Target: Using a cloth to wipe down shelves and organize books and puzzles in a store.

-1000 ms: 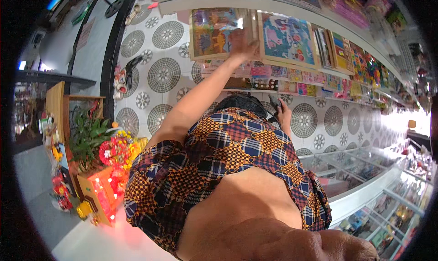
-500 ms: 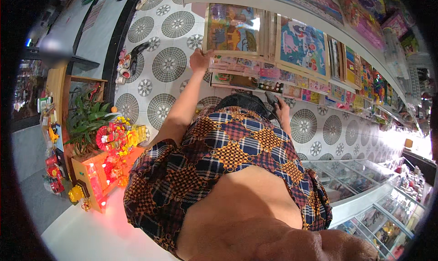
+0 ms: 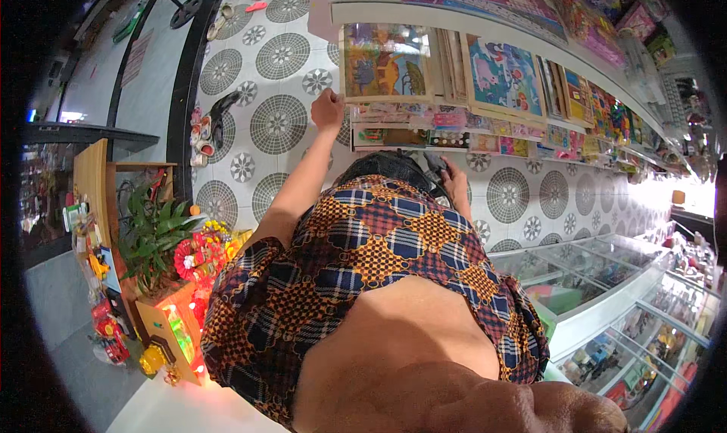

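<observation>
My left hand (image 3: 327, 112) is at the left end of the shelf unit, by the lower left corner of a framed animal picture (image 3: 386, 65). Its fingers are curled, and I make out nothing in them. Beside my waist, my right hand (image 3: 456, 184) is closed round a dark grey object (image 3: 436, 164), perhaps a cloth; its kind is unclear. A second picture board (image 3: 506, 73), blue with cartoon figures, stands to the right of the animal one. Below both boards lie colourful packets (image 3: 454, 120).
Glass display cases (image 3: 583, 270) stand at the right. To the left are a potted plant (image 3: 151, 228) and red and yellow decorations (image 3: 198, 259) with lights. Shoes (image 3: 203, 141) lie along the dark floor edge. A white shelf top (image 3: 454, 16) runs above the boards.
The view has shifted, so the shelf and floor sit lower in it. My left hand has come slightly away from the picture's edge. The right hand keeps its grip on the dark grey object.
</observation>
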Action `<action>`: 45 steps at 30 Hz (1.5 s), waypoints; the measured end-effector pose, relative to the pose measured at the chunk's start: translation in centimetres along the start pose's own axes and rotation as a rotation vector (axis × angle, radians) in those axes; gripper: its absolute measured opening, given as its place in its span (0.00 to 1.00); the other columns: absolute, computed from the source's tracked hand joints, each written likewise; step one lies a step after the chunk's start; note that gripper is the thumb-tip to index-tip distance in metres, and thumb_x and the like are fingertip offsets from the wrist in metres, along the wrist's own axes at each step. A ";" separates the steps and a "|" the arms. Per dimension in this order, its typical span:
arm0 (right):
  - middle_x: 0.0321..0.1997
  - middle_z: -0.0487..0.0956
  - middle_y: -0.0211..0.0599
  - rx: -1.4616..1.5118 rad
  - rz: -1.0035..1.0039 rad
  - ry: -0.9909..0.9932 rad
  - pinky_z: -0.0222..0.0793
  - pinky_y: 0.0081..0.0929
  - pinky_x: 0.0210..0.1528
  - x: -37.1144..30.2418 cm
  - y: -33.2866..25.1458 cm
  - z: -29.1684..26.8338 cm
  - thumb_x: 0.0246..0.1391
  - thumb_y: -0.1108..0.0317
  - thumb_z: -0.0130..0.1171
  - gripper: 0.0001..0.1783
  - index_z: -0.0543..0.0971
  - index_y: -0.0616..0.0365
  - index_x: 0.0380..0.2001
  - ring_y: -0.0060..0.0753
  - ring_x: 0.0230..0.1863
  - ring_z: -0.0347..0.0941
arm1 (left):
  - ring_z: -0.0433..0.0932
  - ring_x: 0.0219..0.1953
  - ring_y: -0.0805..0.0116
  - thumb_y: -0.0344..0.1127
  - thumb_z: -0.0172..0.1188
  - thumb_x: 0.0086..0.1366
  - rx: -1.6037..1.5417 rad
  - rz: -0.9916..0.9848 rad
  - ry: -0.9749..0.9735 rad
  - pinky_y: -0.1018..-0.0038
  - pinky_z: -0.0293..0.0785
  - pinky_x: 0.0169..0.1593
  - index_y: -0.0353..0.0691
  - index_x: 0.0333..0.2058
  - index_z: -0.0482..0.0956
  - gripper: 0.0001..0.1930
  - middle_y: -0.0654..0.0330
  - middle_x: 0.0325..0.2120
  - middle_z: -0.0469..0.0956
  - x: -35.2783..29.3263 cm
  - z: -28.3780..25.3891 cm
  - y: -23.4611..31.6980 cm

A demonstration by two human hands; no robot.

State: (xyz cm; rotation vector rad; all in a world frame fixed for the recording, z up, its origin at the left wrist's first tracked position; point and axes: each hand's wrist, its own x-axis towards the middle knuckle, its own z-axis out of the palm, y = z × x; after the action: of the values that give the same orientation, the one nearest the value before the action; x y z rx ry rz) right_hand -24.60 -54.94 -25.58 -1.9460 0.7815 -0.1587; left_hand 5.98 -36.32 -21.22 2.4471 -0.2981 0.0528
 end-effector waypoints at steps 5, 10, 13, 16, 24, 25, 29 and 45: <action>0.37 0.74 0.51 0.009 0.031 0.040 0.65 0.32 0.41 -0.4 -2.4 -1.0 0.43 0.75 0.50 0.21 0.70 0.51 0.45 0.48 0.39 0.71 | 0.73 0.30 0.53 0.43 0.60 0.48 -0.052 0.081 -0.074 0.63 0.67 0.32 0.35 0.21 0.70 0.16 0.51 0.22 0.73 0.7 0.5 1.9; 0.37 0.74 0.50 0.024 -0.011 0.069 0.65 0.30 0.41 -0.2 -3.0 -0.6 0.43 0.75 0.50 0.22 0.70 0.50 0.45 0.47 0.40 0.71 | 0.72 0.36 0.51 0.52 0.59 0.48 -0.107 0.059 -0.151 0.63 0.68 0.37 0.28 0.29 0.70 0.27 0.45 0.32 0.71 3.5 2.6 4.3; 0.39 0.74 0.50 0.046 -0.019 0.106 0.65 0.31 0.42 -1.1 -2.6 1.2 0.43 0.75 0.49 0.22 0.70 0.49 0.46 0.46 0.41 0.71 | 0.72 0.37 0.51 0.59 0.60 0.44 -0.006 0.148 -0.333 0.63 0.68 0.39 0.27 0.36 0.68 0.35 0.46 0.33 0.72 5.4 2.5 5.4; 0.38 0.75 0.42 -0.063 0.038 0.067 0.64 0.23 0.41 -2.1 -2.0 0.7 0.44 0.76 0.49 0.21 0.70 0.53 0.46 0.30 0.38 0.71 | 0.72 0.37 0.52 0.61 0.61 0.41 0.108 0.127 -0.405 0.63 0.68 0.41 0.29 0.38 0.66 0.38 0.47 0.34 0.73 6.3 4.6 4.9; 0.41 0.74 0.47 0.074 0.178 0.158 0.62 0.27 0.46 -6.3 -1.0 1.5 0.42 0.76 0.48 0.22 0.71 0.51 0.45 0.42 0.44 0.69 | 0.75 0.32 0.60 0.48 0.67 0.39 -0.097 0.054 -0.540 0.68 0.70 0.33 0.34 0.37 0.67 0.30 0.51 0.28 0.75 5.4 5.6 6.0; 0.41 0.74 0.47 0.073 0.181 0.160 0.62 0.27 0.46 -6.5 -1.5 1.2 0.42 0.76 0.48 0.22 0.71 0.51 0.45 0.42 0.44 0.69 | 0.75 0.32 0.60 0.48 0.67 0.39 -0.098 0.055 -0.544 0.68 0.70 0.33 0.34 0.37 0.67 0.30 0.51 0.28 0.75 5.0 5.4 6.1; 0.39 0.74 0.45 0.254 0.224 0.320 0.63 0.24 0.43 -6.0 -2.9 -0.5 0.45 0.73 0.49 0.19 0.71 0.55 0.44 0.29 0.39 0.69 | 0.73 0.31 0.70 0.31 0.60 0.48 -1.005 -0.107 -0.660 0.74 0.70 0.32 0.36 0.39 0.67 0.18 0.58 0.28 0.71 3.1 5.1 7.4; 0.55 0.60 0.51 -0.215 -0.833 0.155 0.47 0.46 0.57 9.4 -22.2 2.4 0.42 0.73 0.49 0.24 0.65 0.57 0.48 0.52 0.57 0.53 | 0.69 0.40 0.77 0.30 0.48 0.60 -1.339 -0.236 -0.646 0.81 0.67 0.42 0.37 0.52 0.58 0.21 0.62 0.42 0.68 -6.0 -5.5 10.8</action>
State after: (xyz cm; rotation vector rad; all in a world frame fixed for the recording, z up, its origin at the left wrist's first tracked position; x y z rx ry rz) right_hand -6.17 -51.99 -10.17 -2.3837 0.0321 -0.7536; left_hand -2.12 -39.80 -11.01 1.0808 -0.2002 -0.7887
